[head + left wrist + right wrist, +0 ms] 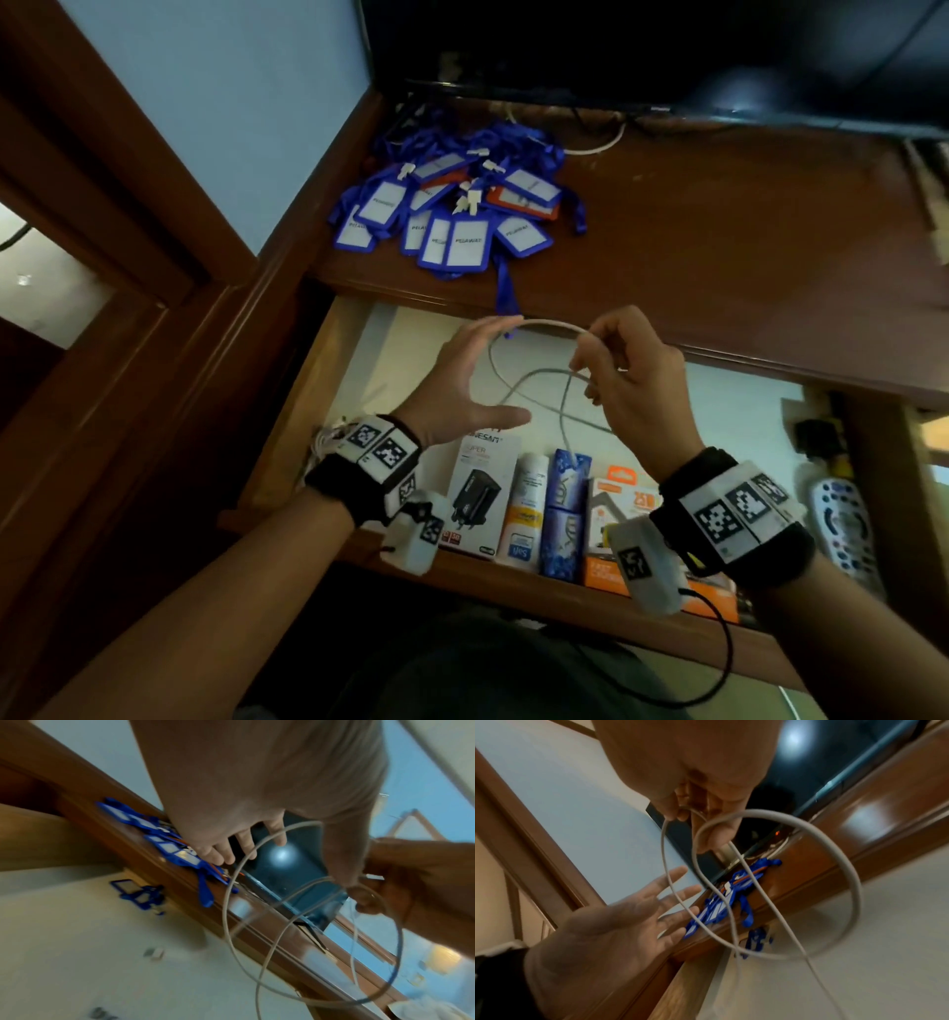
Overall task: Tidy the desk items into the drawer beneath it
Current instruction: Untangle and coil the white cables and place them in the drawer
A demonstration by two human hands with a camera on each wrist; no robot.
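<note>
Right hand [629, 380] pinching looped cable [534, 380], left hand [462, 380] spread, above open drawer [359, 360].

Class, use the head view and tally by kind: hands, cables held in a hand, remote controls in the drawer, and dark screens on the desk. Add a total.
Hands: 2 (left hand, right hand)
Grey cable held: 1
Remote control in the drawer: 1
Dark screen: 1
Total: 5
</note>
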